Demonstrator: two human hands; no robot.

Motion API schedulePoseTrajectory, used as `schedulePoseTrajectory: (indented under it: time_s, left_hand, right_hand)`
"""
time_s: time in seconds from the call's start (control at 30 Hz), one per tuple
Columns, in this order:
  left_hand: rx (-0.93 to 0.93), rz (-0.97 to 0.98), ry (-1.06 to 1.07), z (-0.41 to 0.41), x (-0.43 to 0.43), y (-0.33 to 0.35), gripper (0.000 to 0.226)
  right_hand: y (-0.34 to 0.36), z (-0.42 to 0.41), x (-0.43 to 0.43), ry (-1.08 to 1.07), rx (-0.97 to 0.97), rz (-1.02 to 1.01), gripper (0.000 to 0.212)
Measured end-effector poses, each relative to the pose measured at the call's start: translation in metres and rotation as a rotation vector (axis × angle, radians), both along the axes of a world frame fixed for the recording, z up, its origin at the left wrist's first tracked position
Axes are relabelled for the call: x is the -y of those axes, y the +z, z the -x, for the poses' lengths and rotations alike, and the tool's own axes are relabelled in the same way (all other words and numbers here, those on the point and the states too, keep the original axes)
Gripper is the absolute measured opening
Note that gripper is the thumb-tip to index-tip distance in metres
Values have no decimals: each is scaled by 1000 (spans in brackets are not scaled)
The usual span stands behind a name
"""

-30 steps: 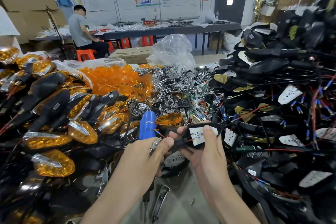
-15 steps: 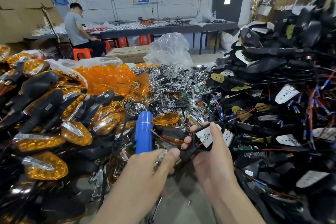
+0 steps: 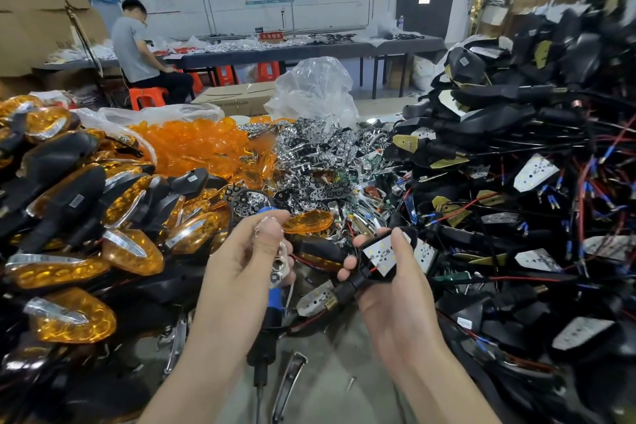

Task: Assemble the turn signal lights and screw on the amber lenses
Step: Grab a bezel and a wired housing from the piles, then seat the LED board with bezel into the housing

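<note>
My right hand (image 3: 392,289) grips a black turn signal housing (image 3: 373,267) whose white LED board faces up, its stem pointing down-left. My left hand (image 3: 251,251) pinches a small chrome reflector piece (image 3: 279,260) between thumb and fingers, held upright just left of the housing. A loose amber lens (image 3: 308,222) lies on the pile right behind both hands. A blue-handled electric screwdriver (image 3: 272,306) lies on the table, partly hidden behind my left hand.
Finished amber-lensed signals (image 3: 86,234) are heaped at the left. A bag of amber lenses (image 3: 192,144) and a heap of chrome reflectors (image 3: 320,162) sit behind. Black wired housings (image 3: 516,182) pile high at the right. A seated person (image 3: 141,52) works at a far table.
My left hand has risen and now holds the chrome piece upright near the housing. My right hand has tilted the housing, stem pointing down-left.
</note>
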State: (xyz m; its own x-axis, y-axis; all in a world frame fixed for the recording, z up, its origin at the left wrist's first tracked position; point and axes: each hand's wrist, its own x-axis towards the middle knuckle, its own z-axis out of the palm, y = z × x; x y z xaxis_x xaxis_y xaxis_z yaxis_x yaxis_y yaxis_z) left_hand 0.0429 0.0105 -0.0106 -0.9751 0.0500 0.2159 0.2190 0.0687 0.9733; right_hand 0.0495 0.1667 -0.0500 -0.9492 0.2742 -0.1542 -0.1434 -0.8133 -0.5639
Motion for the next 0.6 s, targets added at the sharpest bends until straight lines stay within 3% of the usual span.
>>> schedulePoseTrajectory:
  time_s: [0.07, 0.17, 0.27, 0.33, 0.47, 0.6]
  left_hand:
    - [160, -216, -7, 2, -5, -1, 25]
    - [299, -354, -11, 6, -9, -4, 17]
    - [289, -312, -32, 7, -13, -6, 10]
    - [260, -285, -30, 9, -14, -7, 17]
    - [212, -356, -55, 10, -15, -6, 7]
    - [253, -455, -23, 17, -16, -8, 27]
  right_hand:
    - [-1, 0, 0, -4, -9, -16, 23]
    - [-2, 0, 1, 0, -16, -20, 22]
    - [-2, 1, 0, -1, -17, -19, 22]
    - [-2, 2, 1, -12, -15, -20, 23]
    - [-2, 2, 1, -5, -13, -22, 23]
    - [-4, 2, 2, 4, -16, -19, 23]
